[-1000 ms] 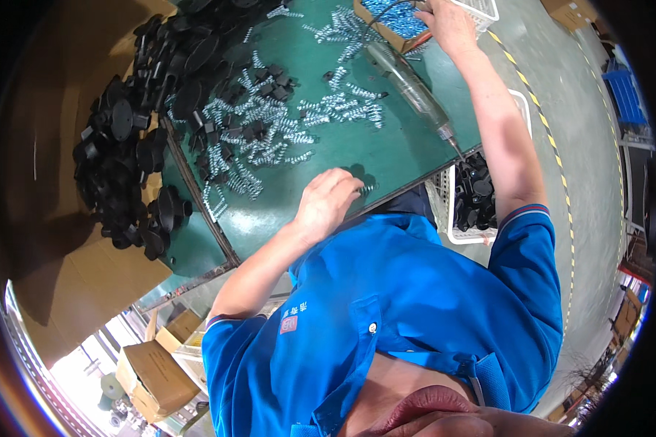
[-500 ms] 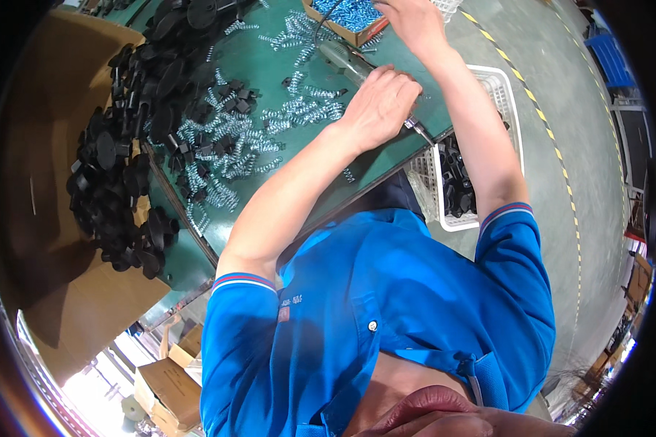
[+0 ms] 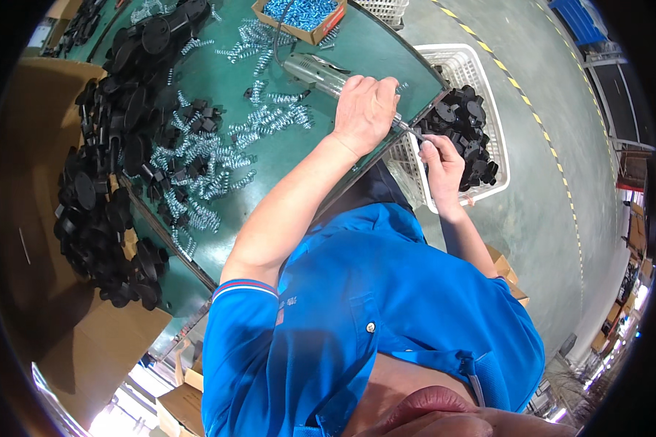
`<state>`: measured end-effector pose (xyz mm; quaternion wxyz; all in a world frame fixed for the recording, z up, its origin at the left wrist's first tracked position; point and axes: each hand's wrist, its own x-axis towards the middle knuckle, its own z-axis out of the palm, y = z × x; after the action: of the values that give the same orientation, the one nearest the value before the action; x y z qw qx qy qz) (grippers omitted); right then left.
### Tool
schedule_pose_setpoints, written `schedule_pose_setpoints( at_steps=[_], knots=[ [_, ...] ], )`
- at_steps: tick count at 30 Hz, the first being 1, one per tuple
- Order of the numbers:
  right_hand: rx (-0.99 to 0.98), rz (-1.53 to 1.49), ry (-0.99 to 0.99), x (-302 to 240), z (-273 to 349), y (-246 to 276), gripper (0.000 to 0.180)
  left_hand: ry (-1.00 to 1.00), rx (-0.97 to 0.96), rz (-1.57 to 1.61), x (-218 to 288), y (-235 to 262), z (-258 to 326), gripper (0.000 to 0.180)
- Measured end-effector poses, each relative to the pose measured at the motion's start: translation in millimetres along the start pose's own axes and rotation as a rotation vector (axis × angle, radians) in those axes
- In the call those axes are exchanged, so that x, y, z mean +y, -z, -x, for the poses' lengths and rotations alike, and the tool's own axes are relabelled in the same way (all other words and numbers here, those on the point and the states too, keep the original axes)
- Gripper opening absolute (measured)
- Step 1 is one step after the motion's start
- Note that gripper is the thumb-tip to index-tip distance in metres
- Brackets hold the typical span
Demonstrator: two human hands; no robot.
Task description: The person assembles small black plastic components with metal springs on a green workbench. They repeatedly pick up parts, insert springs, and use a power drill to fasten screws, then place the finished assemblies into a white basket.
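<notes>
My left hand [image 3: 366, 113] is wrapped round the grey-green body of a corded electric screwdriver [image 3: 315, 75]. The tool lies low over the right edge of the green table [image 3: 375, 54], its bit pointing right and toward me. At the bit's tip, my right hand [image 3: 442, 166] has thumb and fingers pinched together; whatever they grip is too small to make out. Just beyond that hand, black plastic parts [image 3: 470, 120] fill a white basket [image 3: 497, 149]. An open carton [image 3: 319, 35] of blue screws [image 3: 299, 13] sits at the table's far edge.
Metal springs [image 3: 211, 156] lie scattered over the table, with small black blocks [image 3: 202, 116] among them. Farther left, black round-footed parts [image 3: 135, 109] are heaped beside and over a large cardboard box [image 3: 29, 182]. Yellow-striped tape [image 3: 517, 84] crosses the floor.
My right hand has come back from the screw carton to the screwdriver's tip. My left hand keeps its hold on the tool. The whole view has shifted, showing more of the basket.
</notes>
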<state>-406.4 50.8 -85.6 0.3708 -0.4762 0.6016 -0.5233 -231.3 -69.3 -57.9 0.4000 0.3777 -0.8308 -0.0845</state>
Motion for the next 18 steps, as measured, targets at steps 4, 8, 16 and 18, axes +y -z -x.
schedule_pose_setpoints(
  at_steps=[4,8,16,18],
  knots=[
    [0.025,-0.048,-0.053,-6.9,0.6,-10.6,0.016,0.013,-0.029,0.001,0.3,1.9,1.7,0.026],
    [0.073,0.422,0.259,-0.8,-2.9,-6.3,0.013,-0.01,-0.043,-0.028,-0.7,1.2,0.1,0.023],
    [0.037,0.789,0.699,-18.2,-33.1,6.8,0.028,0.228,0.14,0.369,4.4,28.8,9.1,0.019],
    [0.111,0.211,0.447,-28.4,-53.5,-18.6,0.029,0.383,0.153,0.385,13.3,72.6,20.0,0.018]
  ],
)
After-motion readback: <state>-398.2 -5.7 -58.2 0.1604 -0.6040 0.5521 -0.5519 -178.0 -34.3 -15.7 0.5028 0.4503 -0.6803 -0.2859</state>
